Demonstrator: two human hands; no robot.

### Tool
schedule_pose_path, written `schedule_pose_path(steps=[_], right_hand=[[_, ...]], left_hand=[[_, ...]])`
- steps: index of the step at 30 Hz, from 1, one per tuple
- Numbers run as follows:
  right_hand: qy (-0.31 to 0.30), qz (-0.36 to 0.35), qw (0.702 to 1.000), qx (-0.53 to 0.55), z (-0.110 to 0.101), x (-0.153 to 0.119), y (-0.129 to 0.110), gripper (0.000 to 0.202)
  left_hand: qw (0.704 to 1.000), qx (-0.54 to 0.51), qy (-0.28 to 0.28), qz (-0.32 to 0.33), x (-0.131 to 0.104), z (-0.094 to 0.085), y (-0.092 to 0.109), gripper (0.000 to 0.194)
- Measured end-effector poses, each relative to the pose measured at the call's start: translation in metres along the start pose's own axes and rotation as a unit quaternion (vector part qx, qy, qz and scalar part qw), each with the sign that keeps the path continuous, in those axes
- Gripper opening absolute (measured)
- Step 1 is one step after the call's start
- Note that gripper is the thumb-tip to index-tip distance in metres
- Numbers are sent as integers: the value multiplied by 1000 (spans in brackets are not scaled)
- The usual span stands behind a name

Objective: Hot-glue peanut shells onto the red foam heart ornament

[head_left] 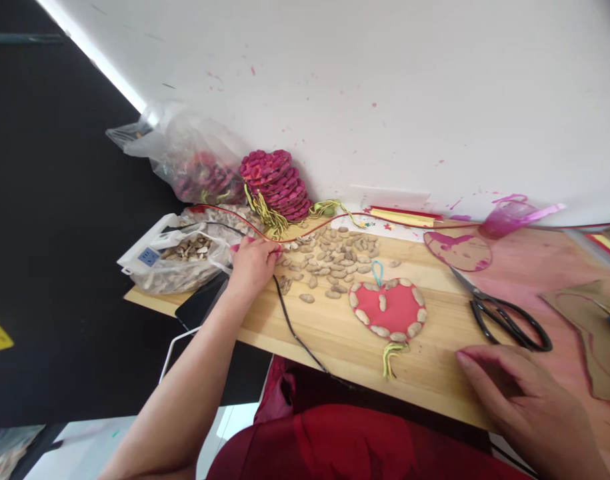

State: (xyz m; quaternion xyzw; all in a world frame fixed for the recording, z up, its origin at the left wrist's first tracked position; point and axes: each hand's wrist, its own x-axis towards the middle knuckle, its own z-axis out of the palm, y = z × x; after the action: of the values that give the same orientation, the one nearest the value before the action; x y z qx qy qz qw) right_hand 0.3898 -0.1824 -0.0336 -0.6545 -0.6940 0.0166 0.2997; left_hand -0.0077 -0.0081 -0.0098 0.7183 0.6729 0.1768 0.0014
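My left hand (255,263) reaches to the left end of a spread of loose peanuts (339,257), its fingers bent and together. What the fingertips hold, if anything, is hidden. A black cable (287,317) runs from beside that hand over the table edge. Near the front edge my right hand (529,393) is curled, thumb and forefinger tips together, with nothing visible between them. Between the hands lies a red heart-shaped piece (392,308), peanuts along its rim and one inside. It has a blue loop on top and a yellow-green tassel (392,360) below.
Black-handled scissors (507,322) lie behind my right hand. At the left are a bag of shells (185,267) and a clear plastic bag (185,147). Purple peanut pieces (275,183) are stacked by the wall. A pink-stained cup (505,219) stands back right, near a cardboard heart (457,251).
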Motion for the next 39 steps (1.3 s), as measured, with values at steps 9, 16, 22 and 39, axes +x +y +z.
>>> schedule_pose_path(steps=[9,16,22,39], right_hand=[[4,12,1000,5,2,-2,2,31],[-14,23,1000,6,1,-5,4,25],[-22,11,1000,7,-1,-5,3,21],[-5,-6,1000,4,0,-4,2,25]], left_hand=[[999,0,-9,38,26,10,23,19],[997,-76,3,11,26,10,14,18],[986,-168,-7,5,27,8,5,24],[894,-360,-266,18,-23,-26,8,28]])
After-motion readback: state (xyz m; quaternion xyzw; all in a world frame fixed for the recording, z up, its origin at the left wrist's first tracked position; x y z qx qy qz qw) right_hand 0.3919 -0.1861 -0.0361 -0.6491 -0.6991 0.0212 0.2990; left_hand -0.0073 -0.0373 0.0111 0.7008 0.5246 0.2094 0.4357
